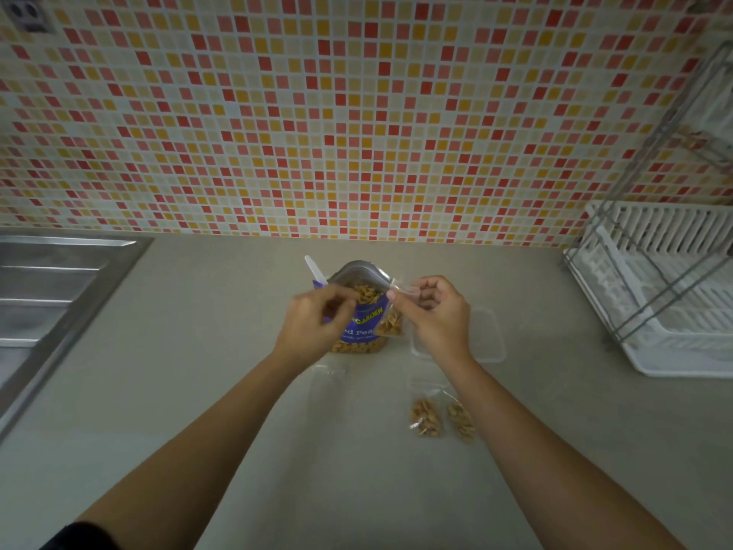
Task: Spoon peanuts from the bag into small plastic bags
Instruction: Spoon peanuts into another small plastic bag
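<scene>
While the right hand [436, 311] pinches the small bag [390, 325] by its top, the spoon [315, 269] rises just beyond the curled left hand [317, 317], whose hold I cannot tell.

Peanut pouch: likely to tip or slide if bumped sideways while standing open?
The peanut pouch stands upright on the counter, and peanuts show through its bottom window, so it is probably bottom-heavy and stable. Its top is open with a spoon leaning out, so a high push could tip and spill it. The film looks floppy; it would probably crumple when gripped.
</scene>
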`<action>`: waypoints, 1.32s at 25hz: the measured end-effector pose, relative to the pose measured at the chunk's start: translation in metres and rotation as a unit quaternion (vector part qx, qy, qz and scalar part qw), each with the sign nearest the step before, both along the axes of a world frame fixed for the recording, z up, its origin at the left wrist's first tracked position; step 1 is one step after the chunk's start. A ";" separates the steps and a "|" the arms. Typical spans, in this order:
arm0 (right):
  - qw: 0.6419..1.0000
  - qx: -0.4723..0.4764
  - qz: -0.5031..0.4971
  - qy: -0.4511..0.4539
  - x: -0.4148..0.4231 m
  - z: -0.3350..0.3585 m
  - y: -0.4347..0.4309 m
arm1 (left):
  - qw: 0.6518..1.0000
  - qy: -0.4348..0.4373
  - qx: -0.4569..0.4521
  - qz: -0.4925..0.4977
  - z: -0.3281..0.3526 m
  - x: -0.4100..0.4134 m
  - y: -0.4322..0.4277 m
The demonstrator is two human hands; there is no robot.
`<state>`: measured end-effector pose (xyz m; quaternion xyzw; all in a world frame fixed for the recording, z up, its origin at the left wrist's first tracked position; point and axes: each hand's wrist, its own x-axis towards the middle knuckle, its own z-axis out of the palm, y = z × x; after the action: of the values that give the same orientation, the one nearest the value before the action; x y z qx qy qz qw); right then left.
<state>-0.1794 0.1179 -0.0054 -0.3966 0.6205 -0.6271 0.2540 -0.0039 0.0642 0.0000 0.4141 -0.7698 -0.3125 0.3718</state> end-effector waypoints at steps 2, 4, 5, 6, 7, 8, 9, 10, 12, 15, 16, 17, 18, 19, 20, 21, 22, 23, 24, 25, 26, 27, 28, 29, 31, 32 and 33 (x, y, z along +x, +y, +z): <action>1.000 0.002 -0.001 -0.014 0.006 -0.004 0.006 | 0.990 0.021 0.133 -0.049 -0.015 -0.009 0.017; 1.000 0.013 0.007 -0.022 0.011 -0.011 0.014 | 0.980 0.030 0.189 -0.058 -0.031 -0.017 0.028; 0.999 0.023 0.014 -0.019 0.012 -0.015 0.018 | 0.977 0.046 0.202 -0.056 -0.037 -0.020 0.032; 0.999 0.034 0.023 -0.017 0.012 -0.020 0.022 | 0.973 0.065 0.216 -0.058 -0.043 -0.021 0.034; 0.998 0.042 0.035 -0.025 0.011 -0.024 0.026 | 0.968 0.081 0.231 -0.061 -0.047 -0.021 0.037; 0.997 0.049 0.051 -0.045 0.009 -0.029 0.030 | 0.962 0.088 0.250 -0.063 -0.053 -0.019 0.039; 0.994 0.057 0.069 -0.063 0.006 -0.033 0.033 | 0.958 0.088 0.268 -0.060 -0.057 -0.017 0.041; 0.991 0.069 0.086 -0.071 0.002 -0.037 0.036 | 0.951 0.091 0.291 -0.054 -0.062 -0.015 0.043; 0.986 0.106 0.115 -0.053 -0.004 -0.046 0.044 | 0.930 0.100 0.351 -0.042 -0.073 -0.010 0.051; 0.984 0.151 0.099 -0.008 -0.010 -0.065 0.056 | 0.917 0.061 0.392 -0.047 -0.091 -0.008 0.067; 0.984 0.160 0.078 0.014 -0.012 -0.073 0.058 | 0.922 0.042 0.382 -0.050 -0.100 -0.007 0.071; 0.983 0.168 0.057 0.042 -0.013 -0.081 0.060 | 0.931 0.020 0.362 -0.047 -0.106 -0.008 0.075; 0.982 0.173 0.043 0.067 -0.013 -0.088 0.061 | 0.938 0.005 0.344 -0.035 -0.112 -0.009 0.079; 0.979 0.178 0.037 0.086 -0.012 -0.094 0.061 | 0.942 -0.005 0.334 -0.015 -0.114 -0.010 0.083; 0.977 0.185 0.037 0.098 -0.011 -0.100 0.060 | 0.944 -0.002 0.330 0.005 -0.115 -0.012 0.086; 0.974 0.196 0.039 0.109 -0.010 -0.105 0.059 | 0.947 -0.006 0.321 0.023 -0.116 -0.014 0.088; 0.969 0.209 0.044 0.121 -0.009 -0.109 0.058 | 0.952 -0.014 0.305 0.029 -0.118 -0.015 0.091; 0.964 0.220 0.052 0.137 -0.008 -0.112 0.057 | 0.959 -0.034 0.281 0.025 -0.119 -0.016 0.092; 0.960 0.226 0.058 0.157 -0.008 -0.115 0.055 | 0.965 -0.057 0.254 0.017 -0.121 -0.017 0.092; 0.955 0.228 0.060 0.178 -0.008 -0.117 0.053 | 0.970 -0.078 0.230 0.011 -0.123 -0.018 0.092; 0.951 0.231 0.059 0.199 -0.008 -0.119 0.051 | 0.973 -0.095 0.209 0.008 -0.125 -0.019 0.090; 0.945 0.239 0.058 0.214 -0.008 -0.120 0.050 | 0.974 -0.112 0.195 0.004 -0.126 -0.020 0.089; 0.940 0.248 0.056 0.227 -0.008 -0.121 0.048 | 0.975 -0.131 0.181 -0.003 -0.127 -0.021 0.088; 0.933 0.256 0.056 0.248 -0.007 -0.121 0.048 | 0.975 -0.152 0.164 -0.014 -0.127 -0.023 0.088; 0.909 0.263 0.060 0.319 -0.002 -0.123 0.048 | 0.974 -0.183 0.129 -0.035 -0.127 -0.023 0.085; 0.897 0.259 0.060 0.353 0.000 -0.124 0.049 | 0.974 -0.190 0.116 -0.038 -0.125 -0.022 0.083; 0.890 0.249 0.060 0.376 0.003 -0.124 0.049 | 0.975 -0.190 0.108 -0.031 -0.124 -0.018 0.077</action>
<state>-0.1766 0.1666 -0.1294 -0.5628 0.7805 -0.2393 0.1297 -0.0216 0.1417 -0.1237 0.4793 -0.8006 -0.3210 0.1621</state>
